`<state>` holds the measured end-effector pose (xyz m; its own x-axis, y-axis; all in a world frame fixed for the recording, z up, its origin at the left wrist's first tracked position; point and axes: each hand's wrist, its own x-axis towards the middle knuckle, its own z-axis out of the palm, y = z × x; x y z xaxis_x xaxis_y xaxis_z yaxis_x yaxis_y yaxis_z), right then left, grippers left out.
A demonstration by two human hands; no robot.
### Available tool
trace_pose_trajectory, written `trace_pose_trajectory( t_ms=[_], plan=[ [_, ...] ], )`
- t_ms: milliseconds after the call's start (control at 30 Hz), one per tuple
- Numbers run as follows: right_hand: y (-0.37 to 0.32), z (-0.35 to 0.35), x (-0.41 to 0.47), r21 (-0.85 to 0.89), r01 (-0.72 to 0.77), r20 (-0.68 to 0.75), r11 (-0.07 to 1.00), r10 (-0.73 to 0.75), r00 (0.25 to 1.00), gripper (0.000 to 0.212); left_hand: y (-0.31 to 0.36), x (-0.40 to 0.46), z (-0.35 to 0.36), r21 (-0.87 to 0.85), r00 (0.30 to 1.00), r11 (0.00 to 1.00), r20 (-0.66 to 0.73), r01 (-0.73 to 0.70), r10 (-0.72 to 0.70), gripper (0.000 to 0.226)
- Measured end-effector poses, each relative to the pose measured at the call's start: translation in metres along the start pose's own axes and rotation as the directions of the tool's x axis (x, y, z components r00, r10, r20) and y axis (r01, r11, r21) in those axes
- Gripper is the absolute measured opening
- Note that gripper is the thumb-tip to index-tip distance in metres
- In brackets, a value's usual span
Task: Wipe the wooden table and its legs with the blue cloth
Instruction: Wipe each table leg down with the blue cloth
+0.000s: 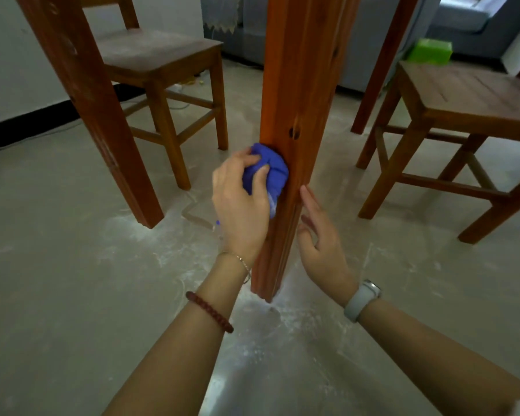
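Observation:
A thick reddish wooden table leg [300,85] stands upright in the middle of the head view, reaching the floor near my wrists. My left hand [240,205] grips a bunched blue cloth [270,169] and presses it against the leg's left face, low down. My right hand [321,235] is on the leg's right side with fingers spread, its fingertips touching the wood. A second table leg [93,109] slants at the left. The tabletop is out of view.
A wooden chair [162,64] stands behind at the left and another chair [469,94] at the right. A green box [431,51] lies beyond the right chair, by a grey sofa [475,22]. The grey floor [72,265] is dusted with white powder.

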<state>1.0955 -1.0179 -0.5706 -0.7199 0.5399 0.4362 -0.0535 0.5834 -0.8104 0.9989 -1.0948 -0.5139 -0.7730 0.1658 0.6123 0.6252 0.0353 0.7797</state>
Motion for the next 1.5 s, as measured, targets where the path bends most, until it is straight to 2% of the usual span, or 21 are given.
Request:
trace_pose_trajectory(
  t_ms=[133,200,300,500,733,867,900,967,1100,1200,1267,1333,1400,1467,1500],
  plan=[
    [0.002,0.004,-0.005,-0.021,-0.028,0.034,0.999,0.029,0.999,0.056,-0.049,-0.035,0.004,0.085,0.986,0.993,0.137,0.079,-0.09,0.011],
    [0.003,0.01,-0.008,-0.035,-0.051,0.041,0.998,0.052,0.998,0.057,-0.074,-0.056,0.004,0.121,0.962,0.977,0.19,0.176,-0.197,0.01],
    [0.009,0.016,-0.011,-0.055,-0.055,0.018,0.997,0.056,0.998,0.058,-0.101,-0.079,0.009,0.158,0.923,0.946,0.227,0.281,-0.312,0.008],
    [0.04,0.022,-0.016,-0.095,-0.035,0.078,0.995,0.043,0.996,0.061,-0.138,-0.103,0.015,0.272,0.877,0.901,0.256,0.338,-0.406,0.008],
    [0.069,0.032,-0.016,-0.211,0.11,0.022,0.971,-0.108,0.994,0.062,-0.193,-0.141,0.028,0.406,0.731,0.78,0.311,0.475,-0.607,0.007],
    [0.076,0.028,-0.016,-0.264,0.143,0.07,0.954,-0.129,0.989,0.06,-0.203,-0.161,0.031,0.495,0.585,0.634,0.275,0.595,-0.763,0.01],
    [0.08,0.027,-0.018,-0.286,0.139,0.091,0.948,-0.118,0.989,0.061,-0.201,-0.167,0.03,0.492,0.566,0.616,0.268,0.615,-0.779,0.009],
    [0.09,0.023,-0.027,-0.323,0.098,0.144,0.941,-0.053,0.988,0.064,-0.19,-0.173,0.028,0.443,0.619,0.663,0.265,0.603,-0.74,0.005],
    [0.112,0.015,-0.043,-0.32,-0.046,0.208,0.946,0.117,0.971,0.075,-0.155,-0.159,0.024,0.274,0.863,0.874,0.206,0.402,-0.462,0.004],
    [0.122,0.007,-0.046,-0.292,-0.151,0.171,0.944,0.207,0.963,0.073,-0.121,-0.155,0.028,0.172,0.935,0.952,0.209,0.254,-0.287,0.003],
    [0.125,0.002,-0.05,-0.284,-0.222,0.152,0.933,0.272,0.95,0.07,-0.111,-0.157,0.036,0.151,0.934,0.952,0.205,0.265,-0.292,0.007],
    [0.127,-0.003,-0.057,-0.278,-0.259,0.142,0.925,0.306,0.941,0.067,-0.114,-0.157,0.048,0.179,0.862,0.867,0.128,0.466,-0.49,0.014],
    [0.129,-0.008,-0.063,-0.292,-0.278,0.159,0.915,0.333,0.929,0.064,-0.132,-0.161,0.053,0.254,0.699,0.683,0.035,0.685,-0.714,0.008],
    [0.133,-0.013,-0.068,-0.308,-0.298,0.198,0.903,0.368,0.909,0.06,-0.148,-0.171,0.048,0.349,0.539,0.52,0.048,0.78,-0.841,0.006],
    [0.135,-0.013,-0.07,-0.313,-0.308,0.225,0.898,0.385,0.895,0.057,-0.154,-0.176,0.044,0.382,0.488,0.482,0.089,0.788,-0.868,0.006]
  ],
)
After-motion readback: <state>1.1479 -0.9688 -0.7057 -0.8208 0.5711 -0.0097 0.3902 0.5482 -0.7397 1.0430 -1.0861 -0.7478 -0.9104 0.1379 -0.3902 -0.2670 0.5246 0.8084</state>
